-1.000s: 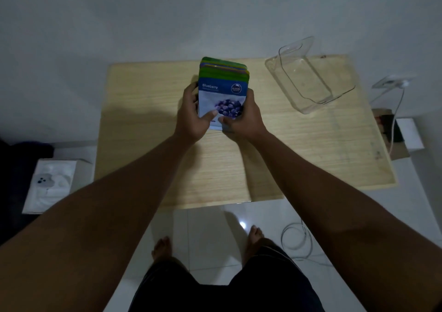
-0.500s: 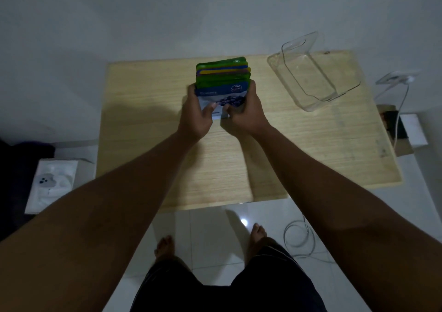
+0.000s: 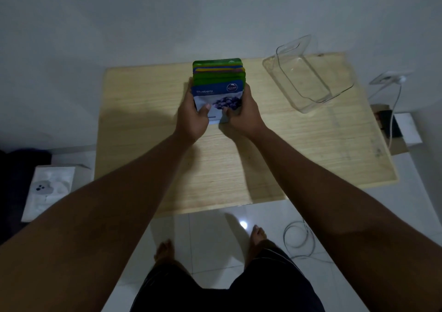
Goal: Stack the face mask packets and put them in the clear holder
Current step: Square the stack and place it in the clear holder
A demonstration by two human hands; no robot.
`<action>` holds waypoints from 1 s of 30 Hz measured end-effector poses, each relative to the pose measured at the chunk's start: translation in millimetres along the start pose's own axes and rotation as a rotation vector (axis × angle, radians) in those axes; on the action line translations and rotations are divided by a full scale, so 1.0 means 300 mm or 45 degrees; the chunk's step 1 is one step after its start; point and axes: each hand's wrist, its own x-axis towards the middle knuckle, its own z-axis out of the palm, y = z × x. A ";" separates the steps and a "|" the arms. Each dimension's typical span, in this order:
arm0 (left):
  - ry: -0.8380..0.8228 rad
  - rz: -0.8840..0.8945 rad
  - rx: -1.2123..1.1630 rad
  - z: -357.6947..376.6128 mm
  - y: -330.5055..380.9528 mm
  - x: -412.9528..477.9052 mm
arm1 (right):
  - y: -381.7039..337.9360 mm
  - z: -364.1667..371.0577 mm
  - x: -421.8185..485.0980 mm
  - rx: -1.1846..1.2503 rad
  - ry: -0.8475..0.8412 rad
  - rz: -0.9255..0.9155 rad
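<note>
Head view: fingers (image 3: 206,107) of the left hand (image 3: 192,117) and right hand (image 3: 245,117) clamp the packet stack (image 3: 218,84) from both sides, probably squaring its edges. Right of the stack, well apart, the clear holder (image 3: 308,77) waits empty on the surface (image 3: 143,110).

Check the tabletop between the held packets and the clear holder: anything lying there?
Nothing. In the head view, only bare table separates the packets, gripped by both hands, from the holder.

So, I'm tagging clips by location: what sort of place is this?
Probably a room at home: a small wooden table against a bare wall, glossy tiled floor, a charger plugged into a socket.
</note>
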 end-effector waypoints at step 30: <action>-0.105 -0.425 -0.401 0.573 0.540 0.182 | -0.041 -0.861 0.234 -0.284 -0.157 0.245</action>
